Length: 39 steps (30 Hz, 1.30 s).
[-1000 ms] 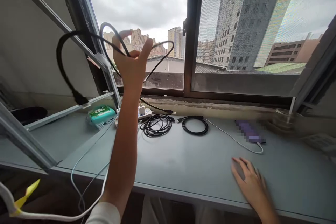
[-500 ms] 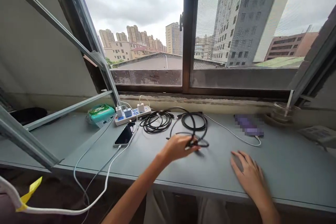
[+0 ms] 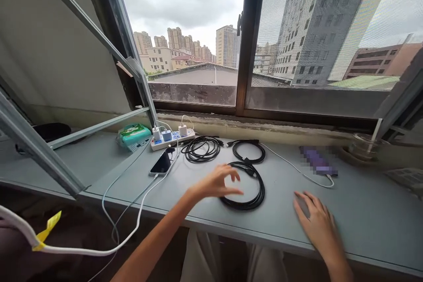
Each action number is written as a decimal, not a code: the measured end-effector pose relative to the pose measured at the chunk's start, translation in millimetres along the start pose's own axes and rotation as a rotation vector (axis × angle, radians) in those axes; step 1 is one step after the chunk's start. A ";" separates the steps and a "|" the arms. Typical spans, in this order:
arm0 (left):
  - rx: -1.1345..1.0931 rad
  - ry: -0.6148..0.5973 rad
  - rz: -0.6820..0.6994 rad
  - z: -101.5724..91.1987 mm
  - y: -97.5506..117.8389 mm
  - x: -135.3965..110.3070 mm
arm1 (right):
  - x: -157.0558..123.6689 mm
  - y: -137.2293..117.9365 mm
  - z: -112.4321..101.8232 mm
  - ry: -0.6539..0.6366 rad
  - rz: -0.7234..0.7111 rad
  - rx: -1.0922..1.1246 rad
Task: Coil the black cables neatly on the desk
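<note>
My left hand (image 3: 222, 183) hovers over the left part of a coiled black cable (image 3: 262, 187), thumb and fingers apart, holding nothing. That coil lies flat on the grey table, nearest the front edge. Behind it a smaller black coil (image 3: 263, 154) touches or nearly touches it. To the left of that lies a looser black cable coil (image 3: 202, 150) with several loops. My right hand (image 3: 315, 220) rests flat on the table (image 3: 277, 216) to the right of the coils, fingers spread and nothing in it.
A power strip (image 3: 165, 142) with chargers stands at the back left, with a phone (image 3: 163, 161) on a white cable before it. Further left are a green wipes pack (image 3: 134, 135) and a metal frame (image 3: 99, 128). At right lie a purple phone (image 3: 317, 161) and a glass jar (image 3: 361, 147).
My left hand has let go of the black cable, which now lies coiled on the table, and has opened. My right hand stays on the table. The view has shifted slightly.
</note>
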<state>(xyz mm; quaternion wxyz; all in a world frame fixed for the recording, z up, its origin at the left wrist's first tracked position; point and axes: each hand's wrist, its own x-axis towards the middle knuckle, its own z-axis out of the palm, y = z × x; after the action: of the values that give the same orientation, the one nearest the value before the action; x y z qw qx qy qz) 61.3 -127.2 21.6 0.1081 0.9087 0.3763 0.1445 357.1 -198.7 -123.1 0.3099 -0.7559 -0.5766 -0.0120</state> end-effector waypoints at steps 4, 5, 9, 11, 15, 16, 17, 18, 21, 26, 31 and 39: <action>0.176 0.271 -0.406 -24.7 -42.1 40.6 | 0.4 -2.5 -3.3 -0.023 0.036 0.008; 0.213 0.301 -0.505 -25.5 -55.0 48.3 | 0.4 -2.8 -3.5 -0.023 0.039 0.009; 0.270 0.243 -0.755 -6.7 -95.5 57.7 | 0.5 -2.2 -0.8 -0.025 0.036 0.032; 0.283 0.213 -0.762 8.4 -106.4 54.0 | 0.7 -1.9 1.0 -0.047 0.056 0.046; 0.330 0.221 -0.760 28.6 -116.4 47.0 | 0.6 -3.3 0.7 -0.083 0.109 0.073; 0.342 0.229 -0.760 30.4 -117.6 46.6 | 0.5 -3.7 0.0 -0.078 0.113 0.076; 0.352 0.238 -0.760 30.9 -118.4 46.6 | 0.4 -4.0 -0.6 -0.068 0.112 0.077; 0.361 0.249 -0.759 30.5 -119.0 47.0 | 0.2 -4.0 -1.2 -0.063 0.107 0.075; 0.383 0.305 -0.753 24.8 -118.7 48.7 | 0.1 -3.4 -1.1 -0.039 0.090 0.059; 0.407 0.377 -0.716 18.8 -114.7 49.9 | 0.0 -1.5 2.7 0.018 0.045 0.042; 0.350 0.258 -0.652 32.2 -114.5 50.0 | -1.1 -0.5 5.0 0.057 0.021 0.025; 0.267 0.436 -0.575 5.3 -86.9 48.8 | -1.4 -4.9 2.5 0.046 0.026 0.013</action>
<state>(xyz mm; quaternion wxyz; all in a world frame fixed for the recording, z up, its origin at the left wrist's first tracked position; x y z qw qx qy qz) 39.4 -32.5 -1.0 -0.0577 0.7200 0.6456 0.2480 351.5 -198.1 -123.4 0.3282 -0.7606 -0.5597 -0.0216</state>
